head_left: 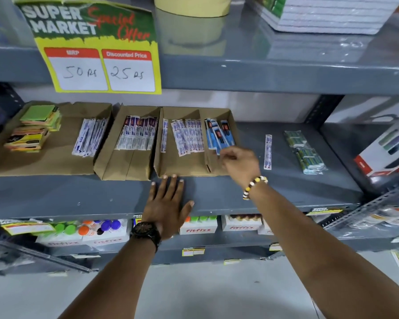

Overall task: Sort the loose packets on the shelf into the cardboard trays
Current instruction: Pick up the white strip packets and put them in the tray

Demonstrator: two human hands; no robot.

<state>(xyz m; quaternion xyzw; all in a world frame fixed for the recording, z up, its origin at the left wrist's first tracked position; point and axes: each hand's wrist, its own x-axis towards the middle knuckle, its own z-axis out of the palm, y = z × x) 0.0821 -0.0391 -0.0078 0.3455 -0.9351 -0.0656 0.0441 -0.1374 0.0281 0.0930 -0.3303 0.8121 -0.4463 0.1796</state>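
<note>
Three cardboard trays sit side by side on the grey shelf [217, 194]. The right tray [182, 165] holds white-and-blue strip packets [187, 137] in its left compartment and blue packets [219, 134] in its right one. My right hand [242, 164] reaches into that right compartment, fingers pinched on the lower end of a blue packet. My left hand [166, 203] lies flat and open on the shelf, fingertips touching the right tray's front edge. One loose strip packet [268, 151] and a clear bag of green packets [305, 151] lie on the shelf right of the trays.
The middle tray [124, 164] holds dark-topped strip packets [137, 133]. The left tray [51, 157] holds sticky-note pads [35, 130] and white strips [90, 137]. A price sign [101, 54] hangs from the shelf above. A boxed bottle [387, 153] stands at far right.
</note>
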